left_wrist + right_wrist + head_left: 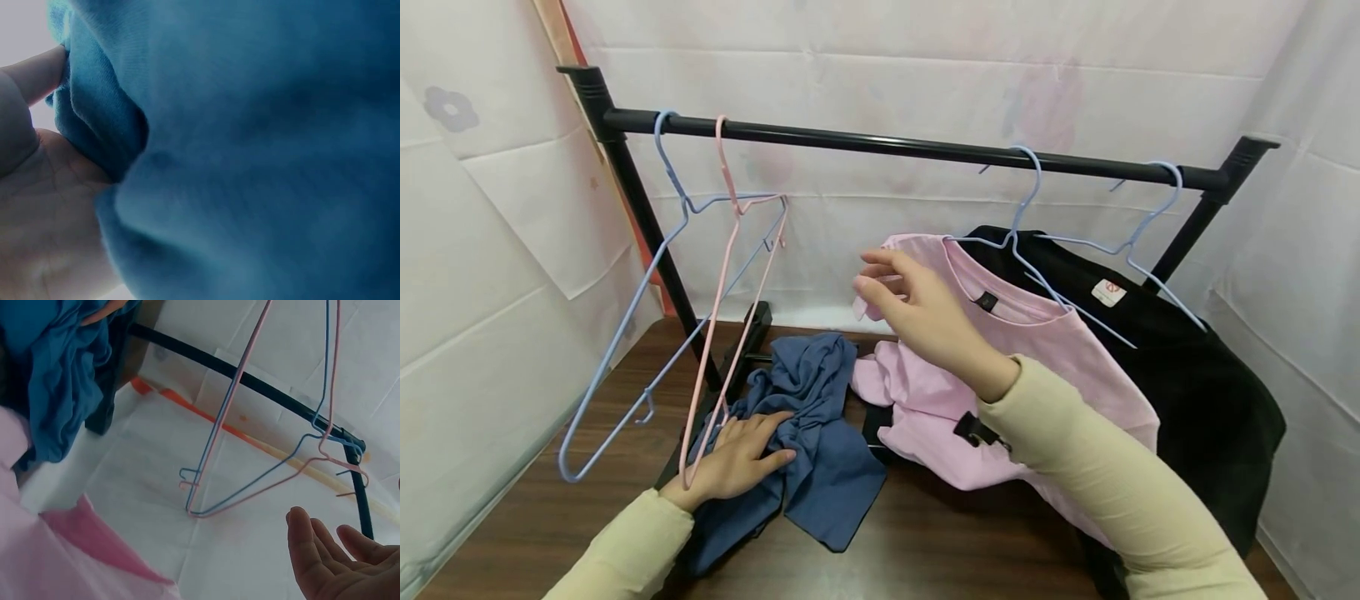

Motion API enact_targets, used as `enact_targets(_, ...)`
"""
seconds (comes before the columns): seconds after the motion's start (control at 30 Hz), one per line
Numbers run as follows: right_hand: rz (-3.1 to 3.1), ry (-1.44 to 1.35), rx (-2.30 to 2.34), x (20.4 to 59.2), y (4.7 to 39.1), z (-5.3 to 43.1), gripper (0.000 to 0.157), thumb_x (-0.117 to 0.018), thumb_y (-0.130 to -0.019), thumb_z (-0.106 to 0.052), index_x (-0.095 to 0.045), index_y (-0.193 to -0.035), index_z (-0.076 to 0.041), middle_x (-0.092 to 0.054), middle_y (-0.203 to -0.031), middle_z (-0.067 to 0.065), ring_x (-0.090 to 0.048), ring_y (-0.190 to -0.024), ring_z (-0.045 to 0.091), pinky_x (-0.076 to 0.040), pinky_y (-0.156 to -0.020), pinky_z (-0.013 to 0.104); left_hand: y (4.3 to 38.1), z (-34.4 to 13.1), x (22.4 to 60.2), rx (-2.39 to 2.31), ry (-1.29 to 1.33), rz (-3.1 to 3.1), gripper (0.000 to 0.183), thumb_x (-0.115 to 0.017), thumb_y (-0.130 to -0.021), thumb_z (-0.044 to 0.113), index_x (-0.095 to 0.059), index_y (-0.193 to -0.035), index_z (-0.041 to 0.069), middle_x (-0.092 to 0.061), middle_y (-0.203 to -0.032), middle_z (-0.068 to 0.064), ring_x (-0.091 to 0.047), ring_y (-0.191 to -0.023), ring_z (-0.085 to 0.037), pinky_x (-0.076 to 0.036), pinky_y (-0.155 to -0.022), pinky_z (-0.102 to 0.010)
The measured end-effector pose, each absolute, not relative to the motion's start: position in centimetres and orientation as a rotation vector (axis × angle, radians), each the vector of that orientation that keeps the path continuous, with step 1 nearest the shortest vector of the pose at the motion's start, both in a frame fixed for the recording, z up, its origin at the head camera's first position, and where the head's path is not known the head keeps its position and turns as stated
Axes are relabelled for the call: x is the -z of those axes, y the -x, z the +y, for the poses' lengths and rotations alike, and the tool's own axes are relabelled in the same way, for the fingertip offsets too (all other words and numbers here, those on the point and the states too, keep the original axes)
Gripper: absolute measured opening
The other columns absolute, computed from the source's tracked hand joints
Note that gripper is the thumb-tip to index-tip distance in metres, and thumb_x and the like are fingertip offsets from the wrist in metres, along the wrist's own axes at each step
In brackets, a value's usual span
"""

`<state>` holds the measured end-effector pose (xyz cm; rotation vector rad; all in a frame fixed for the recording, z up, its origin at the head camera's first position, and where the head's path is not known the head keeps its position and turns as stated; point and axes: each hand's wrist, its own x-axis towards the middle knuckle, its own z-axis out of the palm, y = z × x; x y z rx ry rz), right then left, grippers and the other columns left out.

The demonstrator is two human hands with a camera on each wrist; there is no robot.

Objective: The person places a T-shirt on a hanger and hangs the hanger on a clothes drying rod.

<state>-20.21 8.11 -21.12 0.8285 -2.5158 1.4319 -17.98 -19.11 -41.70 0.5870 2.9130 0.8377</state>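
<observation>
Head view: one left hand (737, 454), laid on a crumpled blue garment (838, 479); thumb extended, some fingers hidden by cloth; whether the fabric is gripped or only touched cannot be told, even from the left wrist view. One right hand (917, 312), raised, fingers loosely bent, nothing held. One pink shirt (1090, 367), seen behind and below the right hand, hung on a light-blue hanger (1036, 175). One black garment (1217, 433), white label, placed beyond the pink shirt, right of the right hand; likewise hung. One pink hanger (737, 210), bare, its lower corner seen across the left wrist. One blue hanger (687, 204), bare, suspended left of the left hand. One black rail (865, 143), set above both hands. One brown tabletop (925, 550), below both hands.
</observation>
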Motion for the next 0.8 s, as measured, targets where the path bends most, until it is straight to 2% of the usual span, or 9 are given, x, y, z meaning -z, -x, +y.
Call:
enact_targets(0.27, -2.685, -0.837, -1.508, 22.5, 21.5, 3.5, 0.060, -0.051, -0.097, -0.053, -0.040, -0.149, -0.025, -0.051, -0.143, 0.003, -0.057, -0.124, 0.023, -0.052, -0.096, 0.042, 18.0, -19.1, 41.9, -0.854, -0.579, 2.908, 0.066, -0.056, -0.096, 0.047, -0.040, -0.148, 0.008, -0.045, -0.142, -0.027, -0.036, -0.130, -0.053, -0.013, -0.105, -0.074)
enact_targets(0.4, -2.731, -0.875, -1.491, 23.3, 21.4, 1.5, 0.066, -0.047, -0.097, -0.057, -0.034, -0.152, -0.025, -0.046, -0.150, 0.004, -0.052, -0.131, 0.025, -0.047, -0.102, 0.043, 18.2, -19.1, 41.8, -0.846, -0.587, 2.909, 0.066, -0.056, -0.096, 0.047, -0.040, -0.148, 0.008, -0.046, -0.141, -0.026, -0.039, -0.128, -0.051, -0.016, -0.105, -0.072)
enact_targets(0.6, -2.723, -0.902, -1.624, 24.3, 21.2, -0.7, 0.068, -0.046, -0.098, -0.057, -0.029, -0.155, -0.024, -0.043, -0.152, 0.005, -0.056, -0.127, 0.024, -0.050, -0.099, 0.039, 18.3, -19.0, 41.8, -0.833, -0.584, 2.882, 0.068, -0.055, -0.097, 0.049, -0.039, -0.148, 0.009, -0.046, -0.141, -0.025, -0.040, -0.127, -0.048, -0.018, -0.104, -0.070)
enact_targets(0.8, -2.754, -0.873, -1.606, 25.0, 20.7, -2.4, 0.074, -0.045, -0.094, -0.066, -0.024, -0.155, -0.031, -0.040, -0.155, 0.001, -0.043, -0.139, 0.023, -0.041, -0.109, 0.048, 18.3, -19.1, 41.8, -0.811, -0.563, 2.892, 0.068, -0.055, -0.096, 0.049, -0.039, -0.149, 0.009, -0.047, -0.141, -0.023, -0.041, -0.126, -0.047, -0.020, -0.104, -0.069)
